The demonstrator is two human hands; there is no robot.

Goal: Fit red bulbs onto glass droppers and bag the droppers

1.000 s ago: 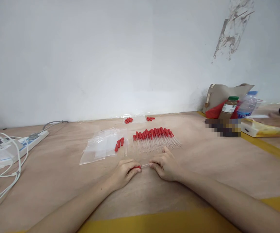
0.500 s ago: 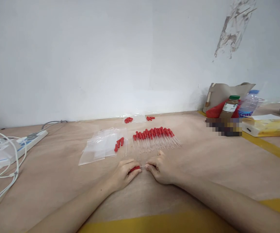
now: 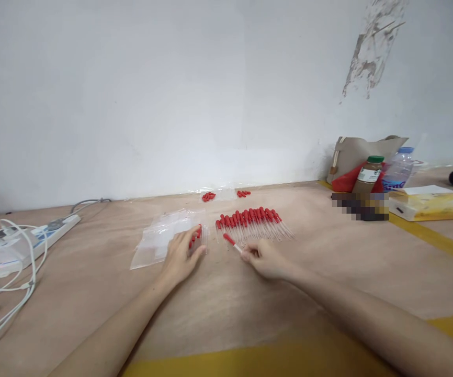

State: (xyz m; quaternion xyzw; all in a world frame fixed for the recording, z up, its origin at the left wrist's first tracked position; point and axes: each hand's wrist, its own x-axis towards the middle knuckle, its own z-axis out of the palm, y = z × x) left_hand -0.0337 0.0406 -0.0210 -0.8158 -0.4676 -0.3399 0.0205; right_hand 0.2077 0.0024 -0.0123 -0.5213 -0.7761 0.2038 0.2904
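Observation:
Pinched in my right hand is a dropper, a thin glass tube with a red rubber bulb on its far end. It tilts up and left, just in front of a row of droppers lying side by side, bulbs toward the wall. My left hand has its thumb and fingers apart over a few loose red rubber bulbs, which it partly hides. Beside these bulbs lie several bare glass tubes. Clear plastic bags lie flat under and left of my left hand.
More red bulbs lie on a plastic bag near the wall. At left is a power strip with tangled white cables. A green-capped bottle, a clear bottle, a bag and a yellow tissue pack stand at right.
My left hand has let go of the red bulb and moved left and away from me to the loose bulbs. My right hand has lifted the dropper toward the row.

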